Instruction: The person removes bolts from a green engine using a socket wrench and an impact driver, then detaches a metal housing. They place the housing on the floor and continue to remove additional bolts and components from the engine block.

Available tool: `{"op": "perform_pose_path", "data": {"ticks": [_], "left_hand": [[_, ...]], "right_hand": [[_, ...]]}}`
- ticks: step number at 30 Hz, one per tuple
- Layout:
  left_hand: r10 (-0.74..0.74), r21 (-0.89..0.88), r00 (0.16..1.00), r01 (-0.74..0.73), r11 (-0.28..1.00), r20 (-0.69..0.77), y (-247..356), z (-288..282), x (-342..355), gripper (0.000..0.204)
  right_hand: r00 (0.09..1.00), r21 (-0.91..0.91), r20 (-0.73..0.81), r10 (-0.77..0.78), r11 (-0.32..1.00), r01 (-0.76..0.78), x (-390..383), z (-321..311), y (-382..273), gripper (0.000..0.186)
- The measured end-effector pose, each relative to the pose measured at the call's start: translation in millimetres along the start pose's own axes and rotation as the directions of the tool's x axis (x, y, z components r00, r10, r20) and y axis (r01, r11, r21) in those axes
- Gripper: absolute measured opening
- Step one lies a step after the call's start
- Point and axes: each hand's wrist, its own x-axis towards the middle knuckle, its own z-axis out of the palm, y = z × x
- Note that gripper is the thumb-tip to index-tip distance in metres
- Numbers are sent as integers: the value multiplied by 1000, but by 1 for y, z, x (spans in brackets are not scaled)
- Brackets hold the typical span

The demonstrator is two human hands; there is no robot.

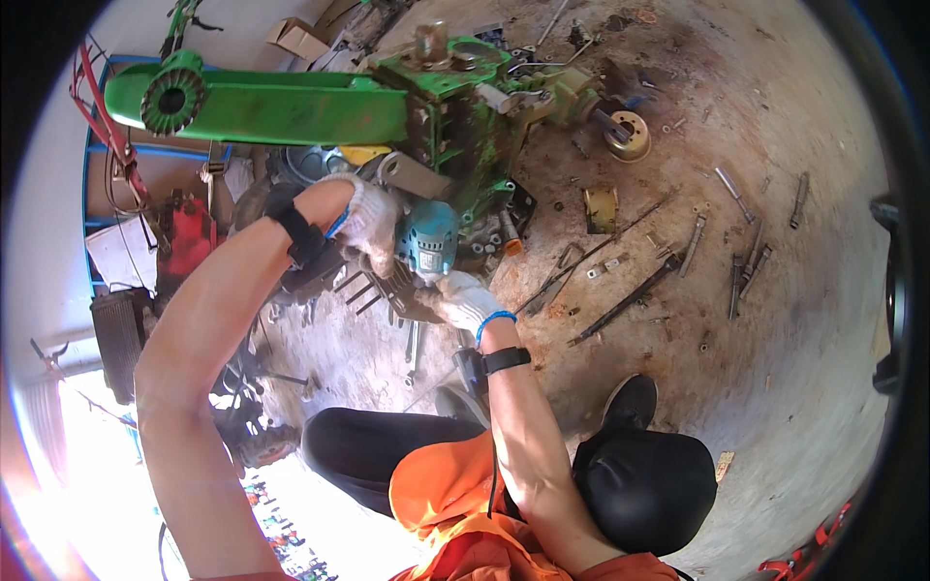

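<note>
A teal power tool with a vented rounded housing is in front of me, close against the greasy green machine. My right hand, in a white knit glove, is closed around the tool's lower part. My left hand, gloved too, is at the tool's left side with its fingers bent downward. Whether those fingers grip the tool or a metal part beside it is hidden. Just above the left hand, a grey metal plate sticks out of the machine. The tool's working end does not show.
A long green beam reaches left from the machine. On the stained floor to the right lie a brass-coloured pulley, a square plate, a dark bar and several bolts. A red machine stands at left.
</note>
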Motion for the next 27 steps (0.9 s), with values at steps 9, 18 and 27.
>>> {"op": "perform_pose_path", "data": {"ticks": [9,18,27], "left_hand": [[-14,-10,996,15,1000,87,-1,-1,4,43],[87,-78,991,-79,994,103,14,-1,15,43],[110,-124,985,-93,988,137,16,8,7,42]], "right_hand": [[998,74,-38,-53,996,55,5,8,15,36],[997,170,-61,-40,984,50,-3,5,11,42],[997,-4,-61,-57,998,57,7,17,18,40]]}}
